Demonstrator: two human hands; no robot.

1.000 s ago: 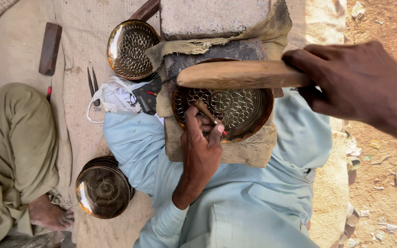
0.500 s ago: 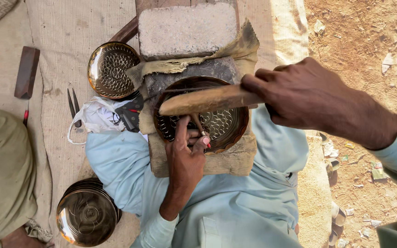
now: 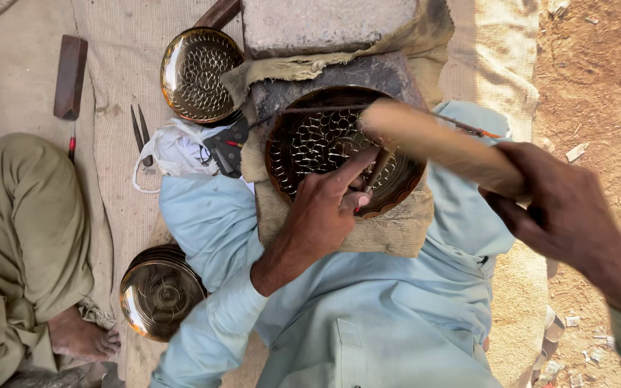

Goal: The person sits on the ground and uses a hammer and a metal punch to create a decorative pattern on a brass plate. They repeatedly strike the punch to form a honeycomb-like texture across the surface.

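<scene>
A round brass plate [image 3: 310, 144] with a punched loop pattern lies on a dark block wrapped in burlap [image 3: 368, 230], resting across my lap. My left hand [image 3: 325, 208] pinches a thin metal punch [image 3: 379, 169] held upright against the plate's near right part. My right hand [image 3: 562, 208] grips a thick wooden mallet [image 3: 433, 144], raised and blurred above the plate's right side. The plate's right rim is hidden behind the mallet.
A second patterned brass plate [image 3: 199, 72] lies at the back left beside a stone block [image 3: 325, 25]. A stack of brass plates [image 3: 159, 294] sits by my left knee. Scissors [image 3: 140, 129], a white bag [image 3: 177, 151] and a dark wooden block [image 3: 71, 75] lie on the mat. Another person's leg and foot [image 3: 30, 251] are at left.
The camera has drawn closer. My right hand has swung the mallet up and to the right, from level over the plate to a tilted, raised position. My left hand stays on the punch.
</scene>
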